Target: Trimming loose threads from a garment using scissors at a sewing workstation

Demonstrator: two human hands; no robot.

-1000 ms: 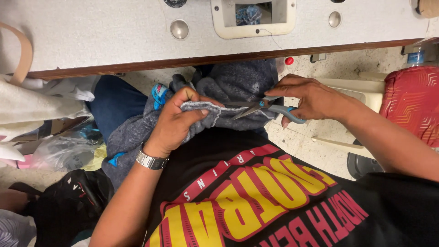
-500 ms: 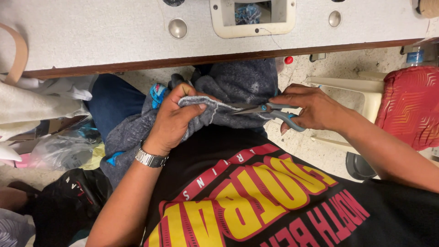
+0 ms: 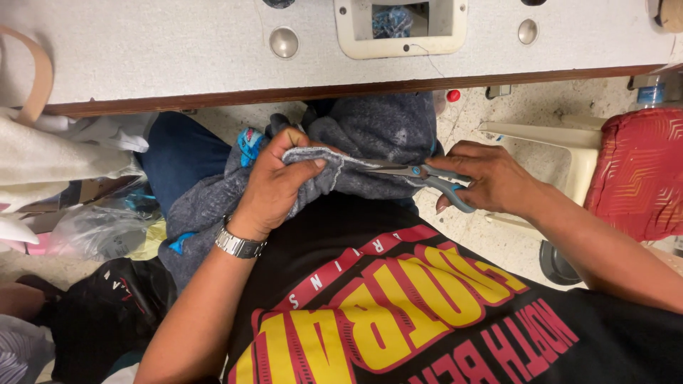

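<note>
A grey knit garment (image 3: 370,131) lies bunched in my lap below the table edge. My left hand (image 3: 274,181), with a metal watch on its wrist, grips a folded seam of this garment and holds it up. My right hand (image 3: 491,178) is shut on a pair of grey-handled scissors (image 3: 420,174). The blades point left and meet the garment's pale stitched edge close to my left fingers.
A pale grey sewing table (image 3: 178,57) with a white inset plate (image 3: 402,28) spans the top. A red cushioned chair (image 3: 644,171) stands at right, over a white stool (image 3: 562,139). Plastic bags (image 3: 99,227) and a black bag (image 3: 107,306) crowd the floor at left.
My right hand has brought the scissors left and slightly down to the garment's edge. My left hand has shifted its grip on the fabric a little.
</note>
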